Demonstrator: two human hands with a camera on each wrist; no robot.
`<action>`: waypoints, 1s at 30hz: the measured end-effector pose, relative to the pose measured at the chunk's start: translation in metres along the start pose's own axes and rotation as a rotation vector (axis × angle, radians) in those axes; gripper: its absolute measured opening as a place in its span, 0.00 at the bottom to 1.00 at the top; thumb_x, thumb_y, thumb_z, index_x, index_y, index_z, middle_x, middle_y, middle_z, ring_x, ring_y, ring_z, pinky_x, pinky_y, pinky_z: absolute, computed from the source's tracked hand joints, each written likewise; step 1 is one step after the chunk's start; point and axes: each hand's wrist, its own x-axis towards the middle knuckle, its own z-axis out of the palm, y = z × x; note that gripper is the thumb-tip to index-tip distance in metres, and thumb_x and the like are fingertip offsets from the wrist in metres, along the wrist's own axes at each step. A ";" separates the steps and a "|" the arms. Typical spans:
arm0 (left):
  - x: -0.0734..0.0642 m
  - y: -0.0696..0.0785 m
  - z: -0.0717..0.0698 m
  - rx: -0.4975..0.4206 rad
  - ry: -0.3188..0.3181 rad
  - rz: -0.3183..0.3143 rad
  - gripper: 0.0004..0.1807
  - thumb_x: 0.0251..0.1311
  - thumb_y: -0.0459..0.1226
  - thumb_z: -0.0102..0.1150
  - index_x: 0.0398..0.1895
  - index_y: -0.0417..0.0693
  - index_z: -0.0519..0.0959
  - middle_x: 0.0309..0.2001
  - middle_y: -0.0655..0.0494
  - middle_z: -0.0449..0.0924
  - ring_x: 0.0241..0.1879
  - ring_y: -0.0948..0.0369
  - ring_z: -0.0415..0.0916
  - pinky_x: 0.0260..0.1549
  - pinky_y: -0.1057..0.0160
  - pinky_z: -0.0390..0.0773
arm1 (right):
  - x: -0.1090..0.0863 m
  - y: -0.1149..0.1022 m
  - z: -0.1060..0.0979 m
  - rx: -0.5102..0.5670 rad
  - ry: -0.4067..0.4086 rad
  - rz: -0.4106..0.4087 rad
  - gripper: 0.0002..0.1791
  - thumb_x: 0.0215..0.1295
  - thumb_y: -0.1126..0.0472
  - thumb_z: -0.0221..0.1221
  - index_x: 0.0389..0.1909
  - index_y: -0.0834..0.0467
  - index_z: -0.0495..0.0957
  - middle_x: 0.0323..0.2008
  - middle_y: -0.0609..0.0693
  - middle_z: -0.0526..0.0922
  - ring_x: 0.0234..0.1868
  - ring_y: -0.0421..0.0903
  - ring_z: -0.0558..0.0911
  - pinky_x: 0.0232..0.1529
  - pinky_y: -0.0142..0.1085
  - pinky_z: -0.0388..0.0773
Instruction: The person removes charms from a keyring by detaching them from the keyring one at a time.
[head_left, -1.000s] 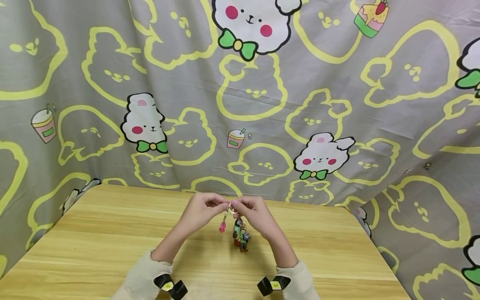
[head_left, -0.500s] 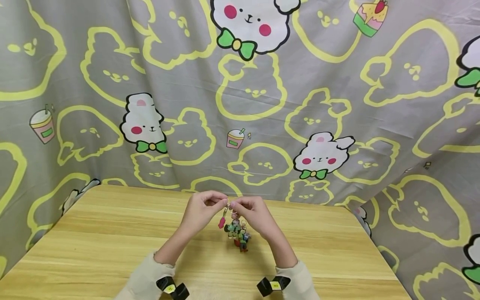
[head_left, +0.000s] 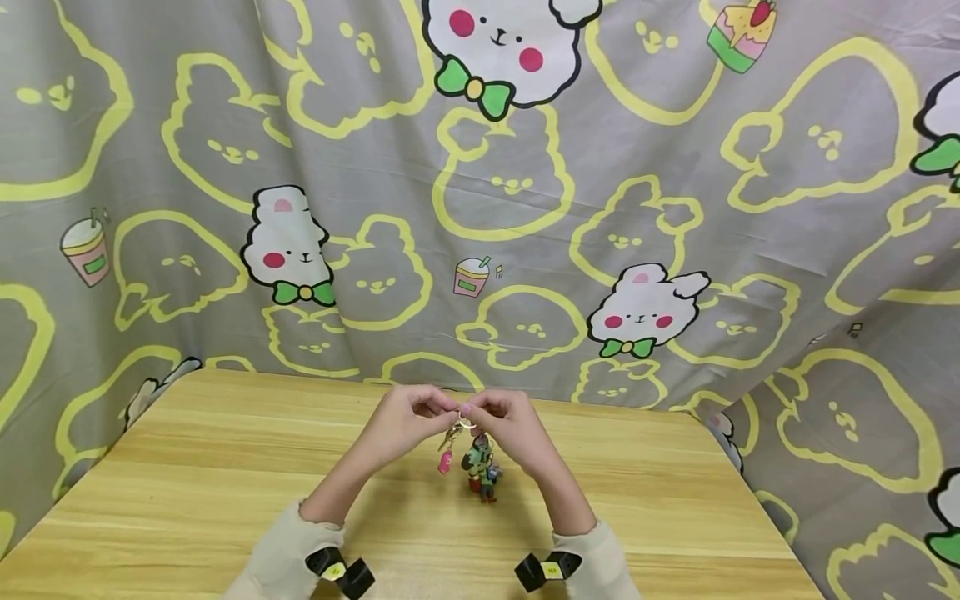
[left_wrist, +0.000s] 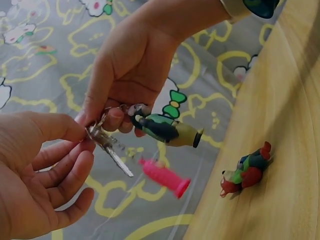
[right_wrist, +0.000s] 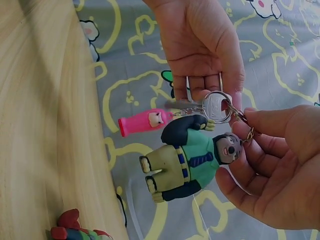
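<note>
My left hand (head_left: 405, 421) and right hand (head_left: 513, 429) meet over the table, both pinching a metal split ring (right_wrist: 224, 121) between thumb and fingertips. From the ring hang a silver key (left_wrist: 119, 162) and a bright pink bottle-shaped charm (left_wrist: 164, 176) on a short chain. A sloth figure (right_wrist: 200, 150) in a green shirt and dark tie dangles by its own small chain at my right fingers. In the left wrist view, a second figure, a fox (left_wrist: 247, 170) in green and red, stands on the tabletop below the hands.
The wooden table (head_left: 225, 467) reaches back to a grey curtain (head_left: 390, 167) printed with yellow outlines and white cartoon animals. The curtain also closes in both sides. Each cream sleeve (head_left: 281, 550) carries a black wrist camera (head_left: 341, 573).
The sloth figure has swung and turned on its chain. My left hand has dipped slightly, and the pink charm hangs a little lower. The fox figure has stayed in place.
</note>
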 end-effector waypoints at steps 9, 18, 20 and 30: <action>0.001 0.001 0.003 -0.007 0.135 0.033 0.03 0.64 0.36 0.69 0.37 0.50 0.90 0.34 0.55 0.90 0.31 0.63 0.81 0.28 0.68 0.77 | 0.000 -0.002 0.002 0.015 0.024 -0.005 0.13 0.74 0.57 0.60 0.41 0.64 0.87 0.30 0.61 0.86 0.28 0.41 0.81 0.33 0.32 0.81; 0.000 0.001 0.012 -0.024 0.290 0.044 0.02 0.62 0.35 0.70 0.34 0.48 0.90 0.31 0.55 0.89 0.31 0.64 0.82 0.33 0.68 0.80 | -0.001 -0.003 0.005 0.011 0.037 0.010 0.14 0.74 0.58 0.60 0.42 0.65 0.87 0.28 0.61 0.85 0.28 0.40 0.81 0.36 0.36 0.83; 0.000 0.001 0.013 -0.031 0.320 0.044 0.02 0.62 0.35 0.70 0.34 0.47 0.90 0.29 0.55 0.89 0.30 0.64 0.81 0.32 0.68 0.79 | -0.001 -0.003 0.005 0.015 0.033 0.011 0.14 0.74 0.58 0.60 0.41 0.66 0.87 0.28 0.61 0.85 0.28 0.40 0.81 0.35 0.35 0.82; 0.000 0.000 0.016 -0.055 0.254 0.057 0.04 0.63 0.33 0.68 0.38 0.47 0.88 0.30 0.55 0.87 0.32 0.63 0.83 0.35 0.67 0.81 | -0.002 -0.003 0.002 -0.001 0.054 0.000 0.13 0.74 0.59 0.60 0.38 0.65 0.87 0.27 0.64 0.84 0.26 0.41 0.80 0.32 0.33 0.80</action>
